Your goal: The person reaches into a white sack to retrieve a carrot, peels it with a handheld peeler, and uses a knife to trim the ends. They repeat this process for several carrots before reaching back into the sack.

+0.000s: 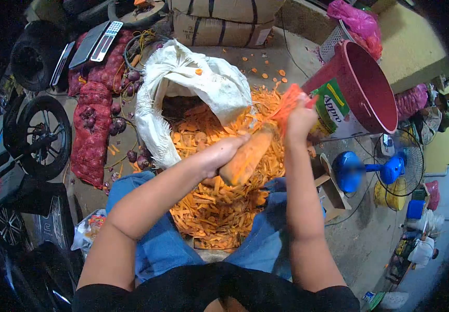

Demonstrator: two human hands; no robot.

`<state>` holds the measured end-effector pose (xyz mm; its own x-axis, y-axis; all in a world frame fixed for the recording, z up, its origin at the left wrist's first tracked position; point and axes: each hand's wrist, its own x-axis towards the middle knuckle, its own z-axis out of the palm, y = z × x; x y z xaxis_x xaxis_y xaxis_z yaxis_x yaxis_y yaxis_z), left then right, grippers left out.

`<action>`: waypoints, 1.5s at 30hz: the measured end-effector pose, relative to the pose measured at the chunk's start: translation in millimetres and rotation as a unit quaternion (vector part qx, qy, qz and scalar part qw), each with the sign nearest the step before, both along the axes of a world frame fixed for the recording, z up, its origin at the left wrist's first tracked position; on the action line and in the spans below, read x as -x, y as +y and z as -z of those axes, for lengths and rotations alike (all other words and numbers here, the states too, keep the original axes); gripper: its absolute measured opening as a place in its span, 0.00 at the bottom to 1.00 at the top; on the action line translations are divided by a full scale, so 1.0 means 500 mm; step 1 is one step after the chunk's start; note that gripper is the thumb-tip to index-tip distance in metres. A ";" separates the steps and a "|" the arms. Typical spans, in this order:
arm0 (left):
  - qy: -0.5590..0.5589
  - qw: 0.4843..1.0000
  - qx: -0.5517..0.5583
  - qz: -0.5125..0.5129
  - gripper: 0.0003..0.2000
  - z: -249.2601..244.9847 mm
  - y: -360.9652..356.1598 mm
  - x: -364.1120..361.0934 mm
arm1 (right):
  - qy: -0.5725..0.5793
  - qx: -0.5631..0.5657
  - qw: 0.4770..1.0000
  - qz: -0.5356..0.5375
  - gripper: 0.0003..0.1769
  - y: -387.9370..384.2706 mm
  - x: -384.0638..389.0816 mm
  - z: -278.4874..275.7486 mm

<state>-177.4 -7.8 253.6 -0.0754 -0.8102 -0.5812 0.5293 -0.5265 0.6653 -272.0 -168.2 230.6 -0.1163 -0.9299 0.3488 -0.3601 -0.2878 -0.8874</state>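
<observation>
My left hand (223, 157) is closed around a thick carrot (248, 156), which slants up and to the right over a heap of peelings. Higher and to the right, my right hand (301, 122) grips what looks like a red-orange peeler (288, 100), blurred by motion near the carrot's upper end. The orange carrot peelings (214, 208) lie piled between my knees and spill out of a white woven sack (149, 112). The sack's mouth gapes toward me.
A red bucket (357, 78) with a green label lies tilted at right. Red net bags of onions (90, 140) line the left, beside a motorbike wheel (45, 136). Carrot slices (265, 76) dot the floor behind. A blue object (348, 171) and fan (404, 162) stand right.
</observation>
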 end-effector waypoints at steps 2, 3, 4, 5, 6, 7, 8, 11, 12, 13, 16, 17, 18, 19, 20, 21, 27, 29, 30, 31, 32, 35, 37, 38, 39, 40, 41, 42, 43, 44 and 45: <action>0.054 0.998 0.001 0.034 0.18 -0.002 0.008 0.003 | 0.017 -0.024 0.998 0.048 0.14 -0.030 0.020 0.017; 0.086 0.996 0.013 0.018 0.18 0.004 0.006 -0.001 | -0.049 -0.076 0.995 0.039 0.14 -0.022 0.019 0.001; 0.086 0.996 0.014 0.017 0.18 0.007 0.001 -0.009 | -0.114 -0.128 0.985 0.029 0.14 -0.005 0.014 -0.030; 0.101 0.995 0.006 -0.020 0.18 0.009 -0.005 -0.020 | -0.163 -0.110 0.980 -0.040 0.14 0.030 -0.002 -0.055; 0.117 0.991 -0.001 -0.057 0.18 0.014 -0.013 -0.030 | -0.132 -0.083 0.985 -0.067 0.13 0.062 -0.018 -0.058; 0.172 0.981 0.008 -0.085 0.18 0.056 -0.024 -0.038 | -0.101 -0.057 0.989 -0.094 0.14 0.093 -0.032 -0.058; 0.172 0.981 0.009 -0.087 0.18 0.060 -0.027 -0.040 | -0.083 -0.023 0.986 -0.141 0.14 0.131 -0.043 -0.059; 0.125 0.984 0.029 -0.125 0.18 0.059 -0.029 -0.034 | -0.040 0.003 0.981 -0.190 0.14 0.170 -0.057 -0.051; 0.125 0.984 0.029 -0.125 0.18 0.055 -0.027 -0.031 | -0.016 -0.003 0.981 -0.195 0.14 0.171 -0.059 -0.047; 0.079 0.992 0.032 -0.095 0.18 0.049 -0.024 -0.028 | -0.006 -0.033 0.983 -0.183 0.14 0.154 -0.053 -0.042; 0.010 0.999 0.019 -0.024 0.18 -0.008 -0.003 -0.007 | -0.040 -0.011 0.999 -0.035 0.15 0.039 -0.028 -0.015; 0.028 0.999 0.033 -0.017 0.17 -0.001 0.000 0.003 | -0.023 -0.068 0.997 0.036 0.16 -0.013 -0.005 0.015; 0.046 0.998 0.045 -0.010 0.17 0.003 0.003 0.007 | -0.023 -0.069 0.997 0.037 0.16 -0.014 0.004 0.003; 0.069 0.997 0.032 0.006 0.16 0.001 0.004 0.002 | -0.053 -0.105 0.992 0.054 0.16 -0.015 0.012 -0.010; 0.068 0.997 0.033 0.005 0.16 0.003 0.000 -0.007 | -0.084 -0.138 0.984 0.070 0.16 -0.013 0.013 -0.025; 0.106 0.994 0.020 -0.032 0.16 0.010 -0.008 -0.018 | -0.111 -0.149 0.981 0.049 0.15 0.003 0.005 -0.034; 0.169 0.975 0.059 -0.130 0.18 0.066 -0.049 -0.036 | -0.008 -0.022 0.977 -0.212 0.14 0.181 -0.058 -0.065; 0.106 0.987 0.072 -0.094 0.19 0.074 -0.049 -0.032 | -0.005 -0.013 0.982 -0.187 0.14 0.168 -0.058 -0.057; 0.041 0.994 0.086 -0.056 0.19 0.070 -0.047 -0.031 | -0.006 -0.003 0.987 -0.161 0.15 0.158 -0.060 -0.053; -0.024 0.995 0.099 -0.018 0.19 0.061 -0.044 -0.028 | -0.006 0.025 0.990 -0.139 0.15 0.142 -0.056 -0.048; -0.023 0.995 0.099 -0.015 0.19 0.047 -0.038 -0.022 | -0.008 0.044 0.995 -0.093 0.15 0.107 -0.050 -0.042; 0.057 0.996 0.038 0.050 0.19 0.022 -0.012 0.001 | -0.093 -0.054 0.994 0.009 0.15 0.007 -0.002 -0.037; 0.100 0.994 0.031 0.036 0.19 0.027 -0.012 -0.003 | -0.116 -0.089 0.989 0.022 0.14 -0.010 0.020 -0.040; 0.144 0.989 0.027 0.019 0.18 0.028 -0.013 -0.006 | -0.138 -0.121 0.983 0.031 0.13 -0.014 0.023 -0.042; 0.144 0.989 0.029 0.018 0.18 0.029 -0.016 -0.014 | -0.175 -0.122 0.977 0.023 0.13 0.002 0.011 -0.052; 0.148 0.989 0.027 -0.005 0.18 0.030 -0.020 -0.026 | -0.175 -0.121 0.977 0.021 0.13 0.029 -0.005 -0.066; 0.152 0.988 0.025 -0.027 0.18 0.031 -0.025 -0.034 | -0.179 -0.078 0.980 -0.038 0.13 0.064 -0.021 -0.079; 0.152 0.988 0.025 -0.028 0.18 0.035 -0.029 -0.037 | -0.182 -0.036 0.978 -0.096 0.13 0.097 -0.033 -0.086; 0.161 0.984 0.043 -0.058 0.19 0.040 -0.033 -0.039 | -0.148 -0.020 0.980 -0.131 0.13 0.125 -0.042 -0.087; 0.171 0.979 0.061 -0.088 0.19 0.042 -0.036 -0.039 | -0.113 -0.005 0.980 -0.166 0.13 0.147 -0.047 -0.087; 0.175 0.978 0.045 -0.101 0.19 0.024 -0.032 -0.038 | -0.113 -0.004 0.980 -0.166 0.13 0.165 -0.048 -0.085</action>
<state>-158.2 -24.0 241.8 -0.0900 -0.8757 -0.4744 0.8205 -0.3352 0.4631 -247.9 -85.6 273.0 0.1204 -0.9322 0.3412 -0.0421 -0.3482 -0.9365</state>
